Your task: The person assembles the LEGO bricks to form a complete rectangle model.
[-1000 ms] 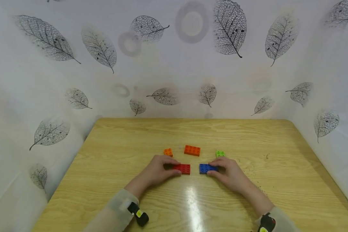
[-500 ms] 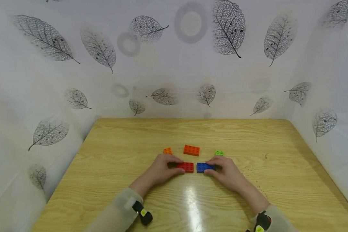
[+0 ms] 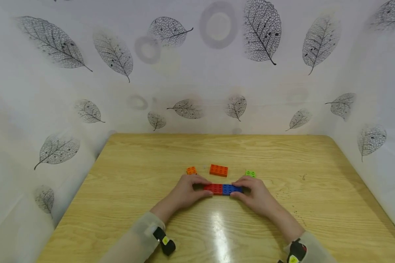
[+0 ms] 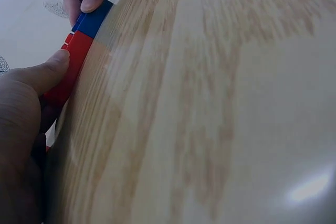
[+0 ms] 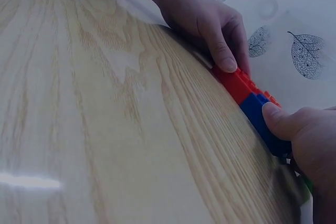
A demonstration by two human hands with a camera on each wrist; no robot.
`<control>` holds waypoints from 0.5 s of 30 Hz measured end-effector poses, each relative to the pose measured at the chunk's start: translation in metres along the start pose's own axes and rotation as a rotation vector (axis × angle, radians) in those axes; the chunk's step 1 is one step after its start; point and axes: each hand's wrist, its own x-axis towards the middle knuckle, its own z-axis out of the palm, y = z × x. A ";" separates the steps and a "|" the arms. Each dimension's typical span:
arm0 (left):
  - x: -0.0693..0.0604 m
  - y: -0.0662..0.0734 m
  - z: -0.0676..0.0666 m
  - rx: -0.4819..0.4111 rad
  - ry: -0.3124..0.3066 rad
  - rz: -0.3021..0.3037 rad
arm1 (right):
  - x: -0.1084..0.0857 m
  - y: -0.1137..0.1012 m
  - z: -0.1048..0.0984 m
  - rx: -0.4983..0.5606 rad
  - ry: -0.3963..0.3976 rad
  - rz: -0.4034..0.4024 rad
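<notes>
In the head view, my left hand (image 3: pixel 183 193) pinches a red toy building brick (image 3: pixel 217 189) between thumb and fingers. A blue brick (image 3: pixel 228 189) is pinched the same way by my right hand (image 3: pixel 258 197). The two bricks lie end to end on the table, their short ends touching, studs up. Both wrist views show the red brick (image 4: pixel 73 66) and the blue brick (image 5: pixel 261 121) meeting in a line, with a thumb on the near side of each. My hands cover the outer ends of both bricks.
Behind the hands lie a small orange brick (image 3: pixel 191 170), a longer orange-red brick (image 3: pixel 218 170) and a small green brick (image 3: pixel 250 174). All rest on a wooden table (image 3: pixel 145 153). A leaf-patterned white cloth (image 3: pixel 197 80) hangs around its back and sides.
The red brick has slid right with my left hand, and the blue brick has shifted slightly left with my right hand. The gap between them has closed.
</notes>
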 end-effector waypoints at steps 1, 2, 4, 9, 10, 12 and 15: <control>0.000 0.000 0.000 -0.003 0.000 -0.004 | 0.000 -0.001 0.000 -0.001 -0.002 0.000; 0.000 0.001 0.000 -0.006 0.000 -0.006 | 0.000 -0.001 0.000 -0.002 -0.005 -0.003; 0.000 0.001 0.000 -0.008 0.003 -0.006 | 0.001 -0.003 -0.001 -0.009 -0.016 -0.003; 0.000 -0.001 0.001 -0.004 0.013 0.011 | 0.003 -0.010 -0.007 -0.041 -0.061 0.011; 0.000 -0.001 0.001 -0.004 0.015 0.014 | 0.005 -0.011 -0.008 -0.048 -0.066 0.007; 0.000 -0.002 0.001 -0.005 0.018 0.019 | 0.010 -0.015 -0.011 -0.052 -0.067 -0.016; 0.000 -0.003 0.002 -0.005 0.021 0.025 | 0.021 -0.018 -0.015 -0.056 -0.042 -0.074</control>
